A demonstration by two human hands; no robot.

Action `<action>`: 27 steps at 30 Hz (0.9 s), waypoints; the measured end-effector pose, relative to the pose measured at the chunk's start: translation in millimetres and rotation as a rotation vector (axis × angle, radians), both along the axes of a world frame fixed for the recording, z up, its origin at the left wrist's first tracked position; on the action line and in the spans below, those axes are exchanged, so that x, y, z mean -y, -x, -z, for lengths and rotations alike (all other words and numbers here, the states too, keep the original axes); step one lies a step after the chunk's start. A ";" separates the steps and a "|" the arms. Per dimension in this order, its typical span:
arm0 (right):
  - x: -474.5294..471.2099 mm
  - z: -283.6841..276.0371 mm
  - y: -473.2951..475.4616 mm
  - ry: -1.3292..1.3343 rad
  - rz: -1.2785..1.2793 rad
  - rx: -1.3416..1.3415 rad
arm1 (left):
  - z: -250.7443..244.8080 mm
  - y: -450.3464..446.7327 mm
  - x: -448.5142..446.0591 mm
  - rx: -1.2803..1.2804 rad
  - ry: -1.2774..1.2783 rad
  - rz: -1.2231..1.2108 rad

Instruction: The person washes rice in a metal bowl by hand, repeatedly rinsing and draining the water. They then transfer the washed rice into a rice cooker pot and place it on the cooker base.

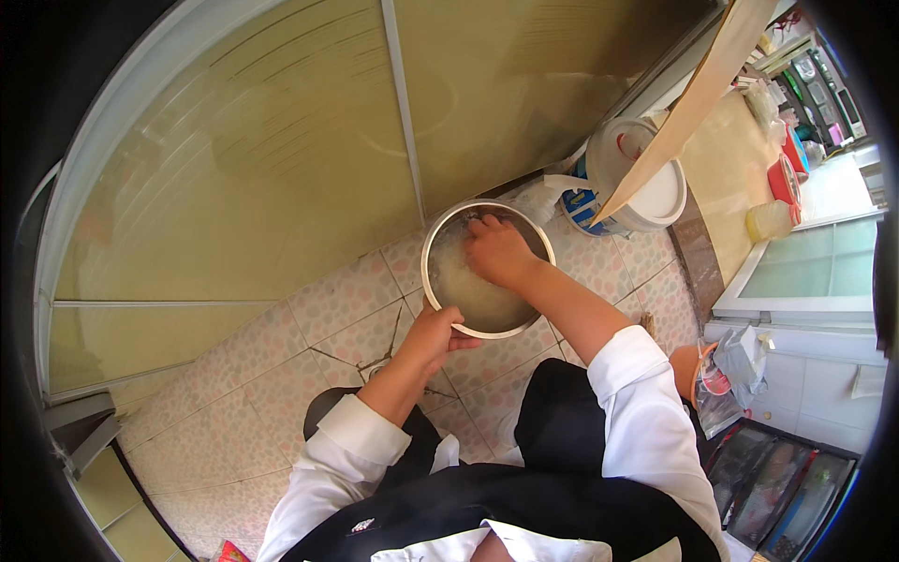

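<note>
A round metal pot or basin [425, 270] is held over the tiled floor between my knees and the tiled wall. My left hand [441, 336] grips its near left rim, thumb on top and fingers below. Inside is cloudy, pale liquid [484, 302] with whitish matter, perhaps grains, that I cannot make out clearly. My right hand [497, 251] reaches in at the far side, its fingers bent and partly hidden in the liquid; whether they hold anything cannot be told.
A lidded white plastic bucket [664, 200] stands beyond the pot at right, with a plastic bag [537, 200] beside it. A pale slanting board [685, 119] crosses above the bucket. An orange bin [685, 372] with plastic bags and a dark drawer rack [779, 485] stand at right.
</note>
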State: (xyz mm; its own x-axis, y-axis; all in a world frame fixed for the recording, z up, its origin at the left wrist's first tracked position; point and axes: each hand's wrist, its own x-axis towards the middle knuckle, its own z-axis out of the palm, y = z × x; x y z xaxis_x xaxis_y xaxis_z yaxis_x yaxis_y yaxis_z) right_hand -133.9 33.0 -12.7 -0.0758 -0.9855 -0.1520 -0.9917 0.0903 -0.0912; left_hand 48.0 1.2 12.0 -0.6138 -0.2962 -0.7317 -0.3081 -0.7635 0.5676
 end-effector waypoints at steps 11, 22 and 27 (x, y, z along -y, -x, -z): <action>-31.0 -9.5 -18.0 -0.299 0.268 0.437 | 12.0 -6.4 2.3 -0.027 -0.039 0.008; -21.3 -20.8 -42.4 0.117 0.001 0.490 | 0.8 6.1 4.8 0.016 0.024 -0.010; -19.0 -1.0 -36.1 0.280 -0.156 0.239 | -1.1 11.9 4.4 0.041 0.041 -0.016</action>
